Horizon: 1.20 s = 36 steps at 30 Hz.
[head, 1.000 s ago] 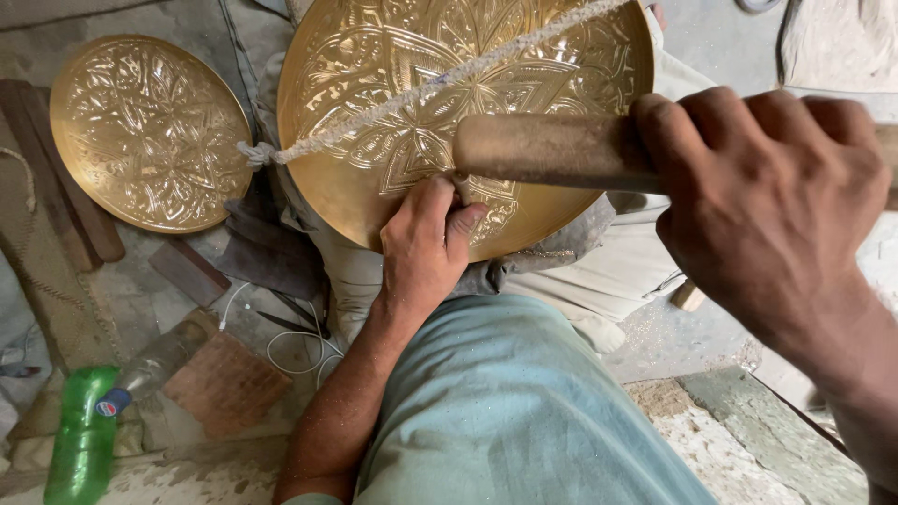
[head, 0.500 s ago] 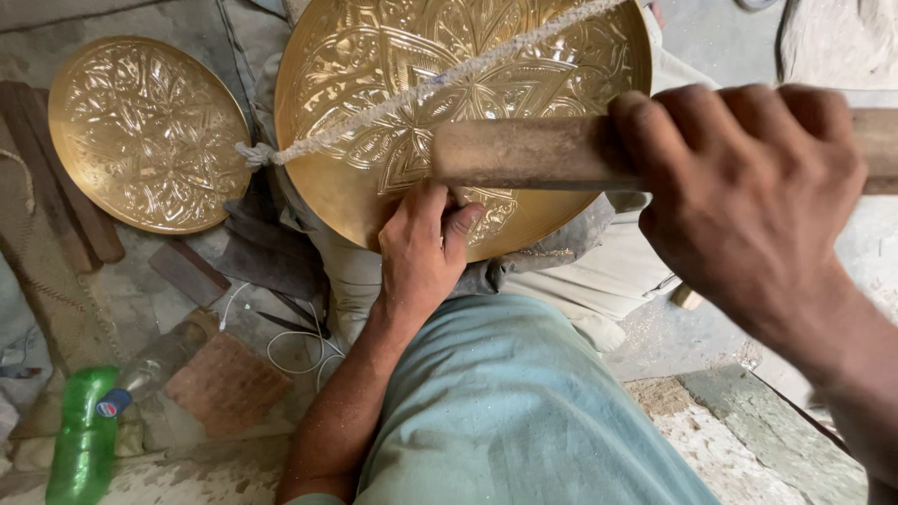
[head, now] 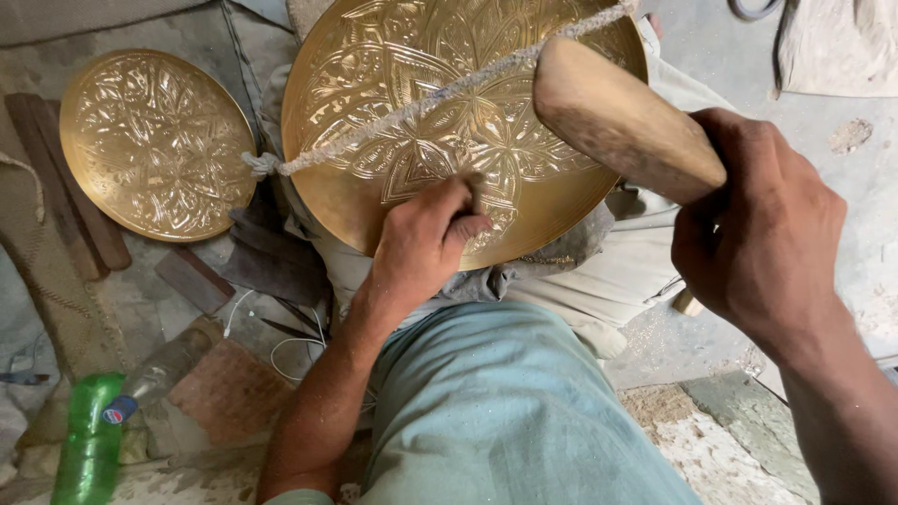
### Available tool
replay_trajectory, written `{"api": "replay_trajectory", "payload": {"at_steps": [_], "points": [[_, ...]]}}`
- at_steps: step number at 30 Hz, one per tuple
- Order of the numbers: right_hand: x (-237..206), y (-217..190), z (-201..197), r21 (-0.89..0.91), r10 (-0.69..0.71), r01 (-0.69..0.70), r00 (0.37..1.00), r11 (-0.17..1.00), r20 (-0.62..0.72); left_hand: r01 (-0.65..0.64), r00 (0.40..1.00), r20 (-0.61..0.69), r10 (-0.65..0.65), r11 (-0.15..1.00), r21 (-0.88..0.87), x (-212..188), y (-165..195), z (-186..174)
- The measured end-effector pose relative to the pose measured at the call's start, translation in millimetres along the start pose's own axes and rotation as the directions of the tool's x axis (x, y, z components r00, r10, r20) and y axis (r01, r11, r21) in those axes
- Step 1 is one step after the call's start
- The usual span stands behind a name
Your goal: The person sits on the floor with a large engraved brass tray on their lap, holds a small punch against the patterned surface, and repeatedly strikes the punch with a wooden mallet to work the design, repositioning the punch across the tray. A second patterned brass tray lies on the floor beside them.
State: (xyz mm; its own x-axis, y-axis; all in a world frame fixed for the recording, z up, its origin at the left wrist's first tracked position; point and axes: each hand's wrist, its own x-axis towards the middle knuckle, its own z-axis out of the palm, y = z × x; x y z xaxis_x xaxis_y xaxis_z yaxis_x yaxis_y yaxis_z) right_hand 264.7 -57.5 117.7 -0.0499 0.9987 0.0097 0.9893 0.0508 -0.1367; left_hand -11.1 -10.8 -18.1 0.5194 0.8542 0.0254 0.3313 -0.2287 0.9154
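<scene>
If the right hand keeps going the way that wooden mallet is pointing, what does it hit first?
Most likely the big engraved brass plate, near the rope stretched across it. The right hand aims the wooden mallet up-left toward the plate's centre, just above the left hand. Depth is hard to judge.

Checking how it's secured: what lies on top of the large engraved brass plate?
A pale twisted cord crosses the large engraved brass plate; the left hand rests there, hiding whatever it pinches.
</scene>
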Motion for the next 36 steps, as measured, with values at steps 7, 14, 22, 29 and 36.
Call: {"api": "replay_trajectory", "payload": {"at_steps": [7,14,22,29,36], "points": [[-9,12,18,0.348,0.157,-0.137,0.987,0.927,-0.031,-0.125,0.981,0.16,0.106,0.986,0.113,16,5,1],[-15,2,24,0.138,0.174,-0.187,0.98,0.973,0.1,-0.105,0.975,0.213,0.068,0.981,0.163,20,11,-3],[-25,1,26,-0.056,0.068,-0.074,0.993,0.996,-0.098,-0.131,0.97,0.223,0.092,0.977,0.17,23,15,-3],[-28,4,30,0.111,0.193,-0.197,0.98,0.974,0.048,-0.154,0.969,0.221,0.111,0.969,0.191,23,12,-1],[-32,2,26,0.036,0.13,-0.127,0.985,0.991,-0.116,-0.138,0.968,0.231,0.1,0.978,0.156,24,13,-2]]}}
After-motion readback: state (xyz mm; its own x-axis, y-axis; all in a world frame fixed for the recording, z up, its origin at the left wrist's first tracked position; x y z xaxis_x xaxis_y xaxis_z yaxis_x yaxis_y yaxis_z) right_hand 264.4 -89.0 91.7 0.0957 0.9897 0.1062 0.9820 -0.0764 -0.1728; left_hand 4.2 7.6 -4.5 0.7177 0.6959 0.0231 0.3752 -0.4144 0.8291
